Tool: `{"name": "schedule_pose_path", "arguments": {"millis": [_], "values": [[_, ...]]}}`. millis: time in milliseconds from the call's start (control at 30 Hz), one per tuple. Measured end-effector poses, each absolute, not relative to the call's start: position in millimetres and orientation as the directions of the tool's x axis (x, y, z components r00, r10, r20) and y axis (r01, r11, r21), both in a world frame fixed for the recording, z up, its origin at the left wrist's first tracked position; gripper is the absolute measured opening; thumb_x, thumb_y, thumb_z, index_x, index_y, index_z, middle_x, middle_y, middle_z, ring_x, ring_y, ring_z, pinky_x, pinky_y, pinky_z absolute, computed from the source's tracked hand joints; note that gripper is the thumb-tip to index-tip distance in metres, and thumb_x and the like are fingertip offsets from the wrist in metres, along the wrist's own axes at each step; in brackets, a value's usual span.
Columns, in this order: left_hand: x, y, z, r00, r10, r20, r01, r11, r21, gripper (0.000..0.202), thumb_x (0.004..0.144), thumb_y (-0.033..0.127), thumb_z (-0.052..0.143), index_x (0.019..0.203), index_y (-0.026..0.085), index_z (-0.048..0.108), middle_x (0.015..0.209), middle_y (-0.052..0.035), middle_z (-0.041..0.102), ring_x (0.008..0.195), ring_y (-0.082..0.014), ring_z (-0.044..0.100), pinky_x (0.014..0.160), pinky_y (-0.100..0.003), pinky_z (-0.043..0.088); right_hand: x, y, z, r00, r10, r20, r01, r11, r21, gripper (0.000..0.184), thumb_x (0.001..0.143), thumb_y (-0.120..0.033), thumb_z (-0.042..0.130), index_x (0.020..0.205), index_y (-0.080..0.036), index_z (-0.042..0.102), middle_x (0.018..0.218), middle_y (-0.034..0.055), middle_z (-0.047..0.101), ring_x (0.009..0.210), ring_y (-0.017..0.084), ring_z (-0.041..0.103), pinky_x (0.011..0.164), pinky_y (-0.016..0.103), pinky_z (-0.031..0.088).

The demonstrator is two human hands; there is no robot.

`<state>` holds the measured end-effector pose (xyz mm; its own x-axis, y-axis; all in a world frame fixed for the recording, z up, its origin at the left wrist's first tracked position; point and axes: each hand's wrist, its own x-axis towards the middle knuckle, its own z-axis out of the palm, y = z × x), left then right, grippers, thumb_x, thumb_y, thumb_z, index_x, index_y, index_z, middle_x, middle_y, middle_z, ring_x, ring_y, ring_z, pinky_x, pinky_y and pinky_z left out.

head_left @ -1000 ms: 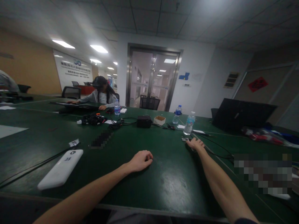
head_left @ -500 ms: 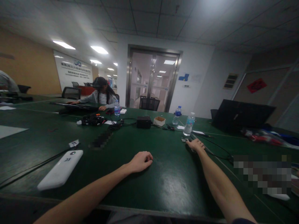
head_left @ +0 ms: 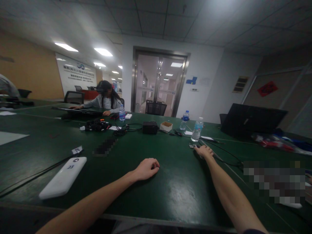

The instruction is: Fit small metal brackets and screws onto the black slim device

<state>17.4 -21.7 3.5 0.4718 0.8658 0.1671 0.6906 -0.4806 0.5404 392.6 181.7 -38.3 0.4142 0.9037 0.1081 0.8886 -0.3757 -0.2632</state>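
My left hand (head_left: 147,168) rests on the green table (head_left: 136,198) with its fingers curled in toward the thumb. Only bare tabletop shows in the small gap between them. Farther out on the right, my right hand (head_left: 204,151) has its fingers closed down on a small flat silvery piece (head_left: 191,146), whose end sticks out past the thumb. Most of that piece is hidden by the hand, so its kind is unclear. Just beyond stands a clear water bottle (head_left: 197,130) with a pale cap, apart from the fingers.
A white power bank (head_left: 63,177) marked 28 lies at left beside a cable. Across the table are a black box (head_left: 149,127), a small open carton (head_left: 166,126), a blue-capped bottle (head_left: 184,120) and tangled cables. A dark monitor (head_left: 253,122) stands right. Another person (head_left: 104,99) sits opposite.
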Motion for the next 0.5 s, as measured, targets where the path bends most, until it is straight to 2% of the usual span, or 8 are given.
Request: {"name": "schedule_pose_path", "arguments": {"millis": [167,267,400,500], "values": [[18.4,-21.4,2.5,0.466,0.865,0.188,0.697,-0.489,0.524,0.018,0.084,0.024,0.054,0.095,0.017,0.066,0.083,-0.0019,0.065,0.074,-0.0143,0.058,0.069,-0.024,0.044,379.9,166.6,-32.2,0.405,0.903,0.139,0.901,-0.368,-0.230,0.061,0.084,-0.049,0.045,0.120,-0.002,0.058,0.125,0.0280,0.053,0.119,0.038,0.048,0.093,0.046,0.041],[18.3,-21.3,2.7,0.469,0.866,0.172,0.699,-0.483,0.527,0.018,0.084,0.025,0.053,0.095,0.017,0.066,0.084,-0.0017,0.065,0.074,-0.0141,0.058,0.069,-0.024,0.044,372.5,156.5,-30.7,0.358,0.920,0.159,0.923,-0.323,-0.209,0.050,0.085,-0.041,0.044,0.111,-0.004,0.065,0.112,0.0251,0.061,0.109,0.037,0.056,0.088,0.044,0.045],[16.5,-19.9,1.4,0.474,0.864,0.169,0.699,-0.486,0.525,0.021,0.086,0.029,0.052,0.096,0.018,0.066,0.087,-0.0024,0.064,0.077,-0.0150,0.058,0.070,-0.025,0.044,369.8,144.1,-32.4,0.323,0.927,0.191,0.939,-0.288,-0.187,0.046,0.085,-0.035,0.045,0.113,-0.004,0.064,0.111,0.0237,0.061,0.110,0.037,0.054,0.090,0.045,0.044],[16.0,-19.9,1.9,0.483,0.861,0.158,0.696,-0.487,0.528,0.022,0.086,0.030,0.051,0.097,0.018,0.065,0.088,-0.0022,0.064,0.078,-0.0152,0.058,0.072,-0.025,0.045,373.8,133.2,-35.9,0.347,0.912,0.218,0.932,-0.309,-0.189,0.050,0.087,-0.038,0.043,0.123,-0.006,0.057,0.124,0.0243,0.052,0.119,0.038,0.045,0.093,0.046,0.041]]}}
